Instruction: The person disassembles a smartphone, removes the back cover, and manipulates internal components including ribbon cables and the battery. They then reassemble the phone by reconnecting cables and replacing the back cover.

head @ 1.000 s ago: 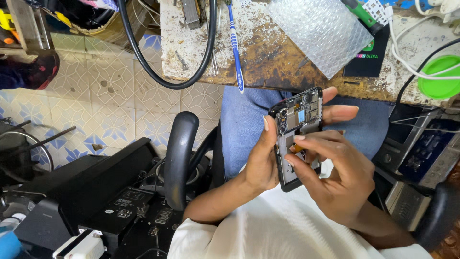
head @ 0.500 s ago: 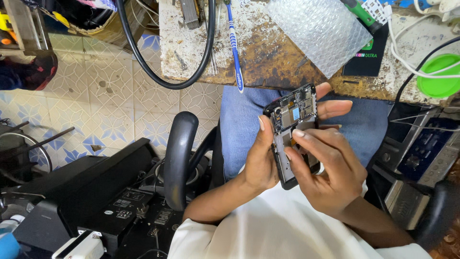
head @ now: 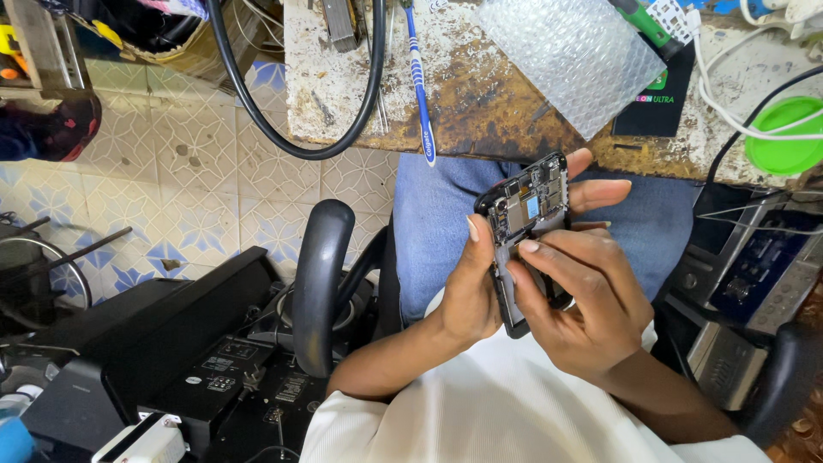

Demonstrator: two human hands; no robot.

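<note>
black opened phone (head: 527, 206) gripped by both hands, left hand (head: 476, 283) cradling, right hand (head: 583, 300) pinching.

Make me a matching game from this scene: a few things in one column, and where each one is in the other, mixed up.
Things:
1. phone
2. toothbrush
3. bubble wrap
4. green lid

Places:
A. at the bench's right end, under white cables
B. held over the lap, back open, between the left hand and right hand
C. on the bench, a clear sheet above the phone
D. on the bench, its handle poking past the front edge

Pairs: 1-B, 2-D, 3-C, 4-A
</note>
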